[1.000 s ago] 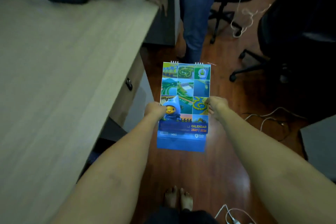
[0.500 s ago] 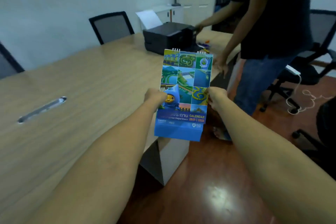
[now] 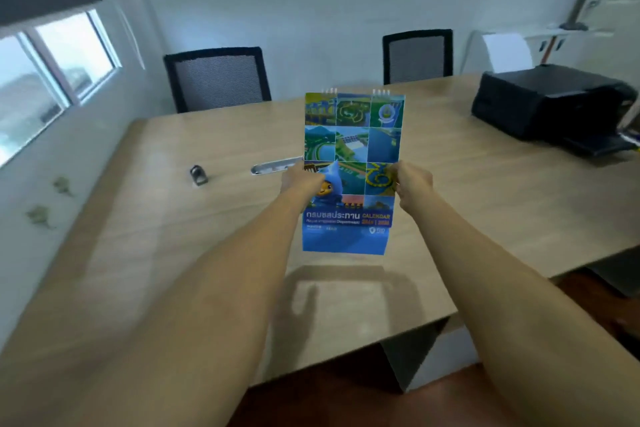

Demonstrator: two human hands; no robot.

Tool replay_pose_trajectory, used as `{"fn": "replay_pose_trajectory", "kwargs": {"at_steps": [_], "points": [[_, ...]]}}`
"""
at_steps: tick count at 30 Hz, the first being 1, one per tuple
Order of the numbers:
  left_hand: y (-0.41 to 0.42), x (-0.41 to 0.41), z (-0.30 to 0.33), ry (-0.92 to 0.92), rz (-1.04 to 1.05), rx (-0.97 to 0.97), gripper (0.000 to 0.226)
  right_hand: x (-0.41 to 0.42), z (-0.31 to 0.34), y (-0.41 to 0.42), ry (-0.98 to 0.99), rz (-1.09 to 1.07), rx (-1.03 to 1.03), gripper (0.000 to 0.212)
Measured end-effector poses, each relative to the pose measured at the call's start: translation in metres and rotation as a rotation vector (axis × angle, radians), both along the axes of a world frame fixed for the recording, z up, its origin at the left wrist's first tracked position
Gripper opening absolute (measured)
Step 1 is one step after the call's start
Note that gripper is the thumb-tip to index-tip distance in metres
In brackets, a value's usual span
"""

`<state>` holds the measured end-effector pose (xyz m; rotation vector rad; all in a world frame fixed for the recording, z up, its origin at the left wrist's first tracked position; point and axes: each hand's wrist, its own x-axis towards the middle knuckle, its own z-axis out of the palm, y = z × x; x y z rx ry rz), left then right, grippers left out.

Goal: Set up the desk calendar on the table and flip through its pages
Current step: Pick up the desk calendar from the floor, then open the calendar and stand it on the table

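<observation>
Above the table (image 3: 180, 253), near the middle of the view, the person is holding the calendar (image 3: 353, 149) upright in the air with both hands, cover facing the camera and wire binding at 12 o'clock. The left hand (image 3: 300, 182) is pinching its left edge at 9 o'clock, thumb over the cover and the other fingers hidden behind; the right hand (image 3: 414, 180) is clamping the right edge at 3 o'clock in the same way. Both are gripping at about mid-height, leaving the lower flap hanging free at 6 o'clock. Its shadow is falling on the wood below, so the calendar is not touching the table yet. Judging by this, the task is only beginning: the calendar is being carried in closed and flat, its stand is not opened, and no page is being turned. Left to do are opening the base, setting it down on the bare wood, and flipping the pages over the binding. A printer (image 3: 550, 104) is sitting at 2 o'clock, well apart, and a small dark object (image 3: 198, 174) at 9 o'clock on the table, so the landing spot is looking free.
</observation>
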<state>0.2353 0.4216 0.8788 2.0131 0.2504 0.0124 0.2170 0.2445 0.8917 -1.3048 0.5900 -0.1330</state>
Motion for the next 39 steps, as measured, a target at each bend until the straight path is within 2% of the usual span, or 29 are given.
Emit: {"fn": "replay_pose_trajectory", "kwargs": {"at_steps": [2, 5, 10, 13, 15, 19, 22, 27, 32, 39], "points": [[0.035, 0.006, -0.006, -0.015, 0.073, -0.025, 0.025, 0.016, -0.009, 0.028, -0.003, -0.006, 0.060, 0.026], [0.069, 0.005, -0.009, -0.068, 0.141, -0.027, 0.037, 0.034, -0.015, 0.071, -0.088, 0.041, 0.094, 0.027], [0.106, 0.006, -0.026, -0.090, 0.236, -0.048, 0.042, 0.057, -0.030, 0.110, -0.093, 0.092, 0.109, 0.029], [0.115, 0.009, -0.036, -0.071, 0.263, -0.056, 0.041, 0.069, -0.043, 0.120, -0.103, 0.119, 0.092, 0.018], [0.115, 0.011, -0.040, -0.050, 0.277, -0.065, 0.043, 0.074, -0.047, 0.123, -0.121, 0.119, 0.075, 0.011], [0.109, 0.013, -0.047, -0.010, 0.376, -0.098, 0.052, 0.083, -0.054, 0.120, -0.139, 0.136, 0.085, 0.026], [0.108, 0.017, -0.053, 0.027, 0.430, -0.122, 0.055, 0.089, -0.064, 0.114, -0.111, 0.161, 0.073, 0.028], [0.106, 0.019, -0.058, 0.068, 0.465, -0.124, 0.030, 0.091, -0.075, 0.107, -0.057, 0.199, 0.017, 0.028], [0.106, 0.020, -0.064, 0.101, 0.483, -0.079, 0.034, 0.092, -0.076, 0.107, -0.036, 0.290, -0.038, 0.024], [0.107, 0.022, -0.061, 0.070, 0.456, -0.034, 0.041, 0.097, -0.070, 0.103, -0.007, 0.342, 0.014, 0.026]]}}
